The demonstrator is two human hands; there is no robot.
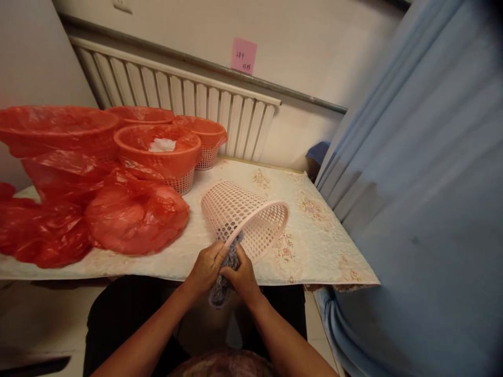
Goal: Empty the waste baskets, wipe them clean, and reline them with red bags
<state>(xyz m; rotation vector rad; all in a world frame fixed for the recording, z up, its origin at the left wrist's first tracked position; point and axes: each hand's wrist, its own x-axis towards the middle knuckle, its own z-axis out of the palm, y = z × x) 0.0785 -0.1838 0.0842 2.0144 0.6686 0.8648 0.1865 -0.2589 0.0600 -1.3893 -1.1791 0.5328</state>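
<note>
A pale pink lattice wastebasket [231, 204] lies on its side on the floral-covered table, its mouth turned to the right and toward me. My left hand [205, 268] is closed on the near edge of its rim, thumb on top. In my right hand [242, 275] is a bunched grey cloth [220, 293], pressed against the rim. One end of the cloth goes inside the wastebasket, while the other hangs below the table edge. Both hands are almost touching, and their fingertips are partly hidden by the cloth and rim.
Several wastebaskets lined with red plastic bags [157, 157] stand at the left, one holding something white. A loose red bag [137, 217] lies in front of them. Behind is a radiator [176, 94]; a blue curtain [393, 199] hangs at the right.
</note>
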